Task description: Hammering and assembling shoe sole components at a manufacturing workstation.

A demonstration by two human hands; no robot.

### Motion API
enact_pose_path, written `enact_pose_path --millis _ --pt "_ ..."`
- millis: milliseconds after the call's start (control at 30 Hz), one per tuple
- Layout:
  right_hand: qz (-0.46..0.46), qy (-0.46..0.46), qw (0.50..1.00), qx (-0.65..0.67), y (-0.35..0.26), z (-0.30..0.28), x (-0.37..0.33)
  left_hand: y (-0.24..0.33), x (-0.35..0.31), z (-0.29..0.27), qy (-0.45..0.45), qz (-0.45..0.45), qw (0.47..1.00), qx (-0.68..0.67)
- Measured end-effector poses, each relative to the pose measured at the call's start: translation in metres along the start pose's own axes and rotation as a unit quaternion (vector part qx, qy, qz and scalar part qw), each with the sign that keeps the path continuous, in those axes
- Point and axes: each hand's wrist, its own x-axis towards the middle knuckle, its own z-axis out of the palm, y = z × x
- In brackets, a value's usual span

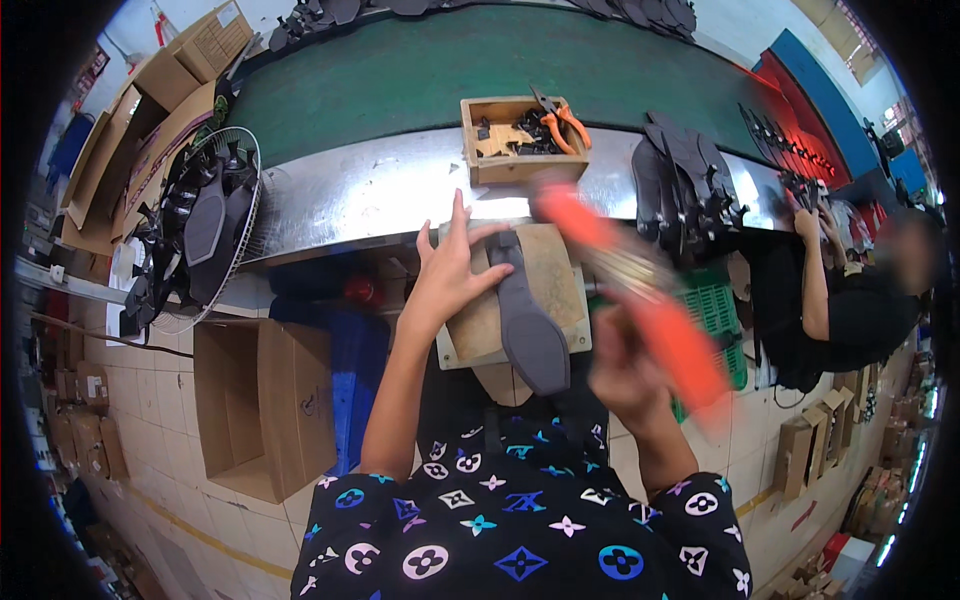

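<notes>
Misaiming the hammer (683, 348) your right hand (628, 370) grips could catch your spread left hand (458, 270), touching the shoe sole (535, 338) near twelve o'clock.

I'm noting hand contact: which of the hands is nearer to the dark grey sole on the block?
Left. The left hand touches the dark grey sole at its narrow upper end; the right hand is apart, off to the right, gripping a blurred orange tool.
</notes>
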Motion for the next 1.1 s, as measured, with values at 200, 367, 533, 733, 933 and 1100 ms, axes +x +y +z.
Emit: enact_pose_path --millis 200,367,533,733,933,1100 --pt "-0.040 0.007 0.998 -0.042 0.001 -0.014 0.015 -0.014 -0.004 0.001 -0.032 -0.033 0.999 -0.015" --pt "0.021 -0.062 0.998 -0.017 0.031 0.016 0.000 -0.007 -0.003 0.000 -0.029 -0.010 0.999 0.024" --pt "0.055 0.003 0.998 0.021 0.022 -0.015 0.010 -0.002 -0.002 -0.007 0.012 0.095 0.995 0.001" --pt "-0.016 -0.112 0.986 -0.122 0.065 0.001 0.006 0.071 -0.065 -0.037 -0.115 0.015 0.926 -0.359" --pt "-0.062 -0.238 0.968 -0.053 0.054 0.014 0.000 0.124 -0.099 -0.061 -0.230 -0.164 0.761 -0.584" --pt "0.137 -0.244 0.817 0.504 0.016 0.006 -0.041 0.133 -0.111 -0.055 -0.306 -0.190 0.686 -0.632"
